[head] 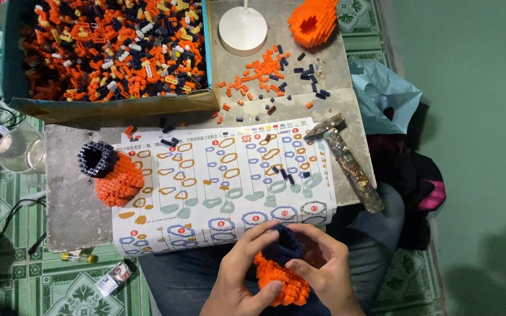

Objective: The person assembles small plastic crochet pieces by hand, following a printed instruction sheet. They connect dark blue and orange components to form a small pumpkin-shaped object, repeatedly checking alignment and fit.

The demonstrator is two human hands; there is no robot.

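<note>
Brimming box (112, 105) of small bricks (112, 47), orange-and-navy

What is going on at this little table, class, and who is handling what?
A person seated at a small table holds an orange and dark blue brick model in both hands, left hand and right hand, over their lap. An instruction sheet lies spread before them, with a similar finished piece on its left edge, a hammer at its right, and a box of loose bricks behind.

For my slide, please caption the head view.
Both hands hold an orange-and-navy brick model above a printed instruction sheet.
</note>
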